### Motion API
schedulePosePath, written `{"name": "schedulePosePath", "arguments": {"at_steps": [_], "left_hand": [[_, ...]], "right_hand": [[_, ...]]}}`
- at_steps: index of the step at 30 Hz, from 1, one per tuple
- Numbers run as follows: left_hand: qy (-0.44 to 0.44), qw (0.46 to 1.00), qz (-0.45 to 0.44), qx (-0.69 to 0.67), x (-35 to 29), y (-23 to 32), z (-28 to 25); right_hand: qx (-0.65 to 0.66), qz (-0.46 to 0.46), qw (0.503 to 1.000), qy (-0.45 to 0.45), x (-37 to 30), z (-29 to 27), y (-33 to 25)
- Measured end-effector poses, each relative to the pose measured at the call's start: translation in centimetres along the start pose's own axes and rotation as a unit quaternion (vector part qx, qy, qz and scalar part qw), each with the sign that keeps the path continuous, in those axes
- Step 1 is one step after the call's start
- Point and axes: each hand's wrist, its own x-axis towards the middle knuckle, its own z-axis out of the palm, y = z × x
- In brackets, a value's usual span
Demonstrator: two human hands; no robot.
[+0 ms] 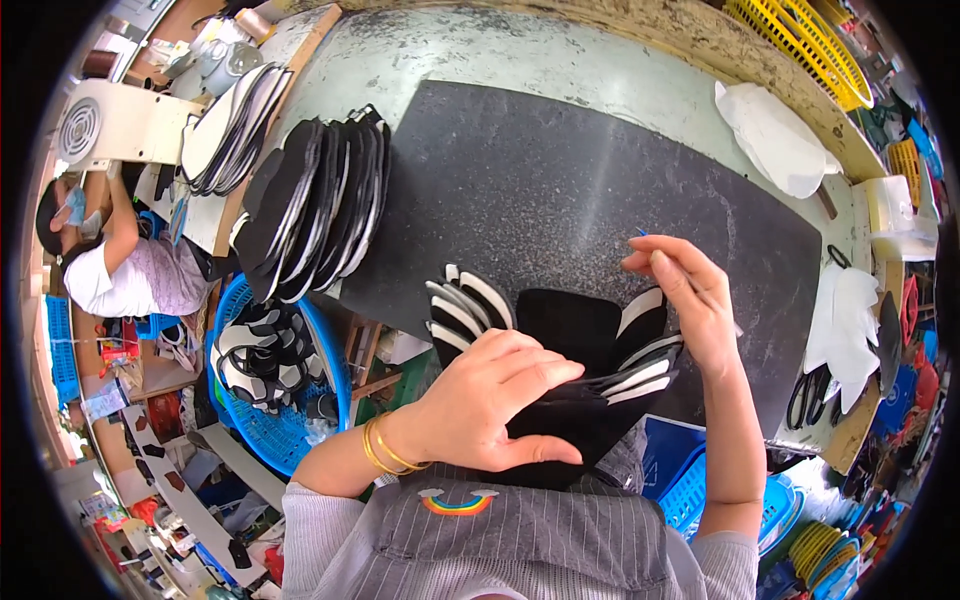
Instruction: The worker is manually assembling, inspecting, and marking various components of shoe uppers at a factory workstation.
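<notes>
A bundle of black fabric pieces with white edging [640,380], which look like shoe-upper parts, lies fanned out at the table's near edge, in front of my body. My left hand [500,400] rests over its left side, fingers stretched and thumb spread apart. Between the fanned ends a plain black flap [568,325] shows. Raised above the bundle's right side, my right hand [690,295] pinches a thin pen-like stick [641,233] with a blue tip. Part of the stick is hidden by the fingers.
A dark mat [590,170] covers much of the table. Stacked black-and-white pieces [315,200] stand at its left. A blue basket [280,435] of cut parts sits below them. White sheets [780,140] and black-handled scissors [808,395] lie right. A co-worker [140,260] works at far left.
</notes>
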Motion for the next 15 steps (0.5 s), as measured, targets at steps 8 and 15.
{"name": "schedulePosePath", "arguments": {"at_steps": [8, 15], "left_hand": [[0.414, 0.867, -0.251, -0.117, -9.4, -2.8, 6.9], [0.245, 0.706, -0.314, -0.586, -10.2, -1.4, 5.7]], "right_hand": [[0.123, 0.07, 0.99, -0.01, -0.9, 0.0, 1.1], [0.098, -0.001, 0.99, 0.101, -3.3, 3.0, 2.7]]}}
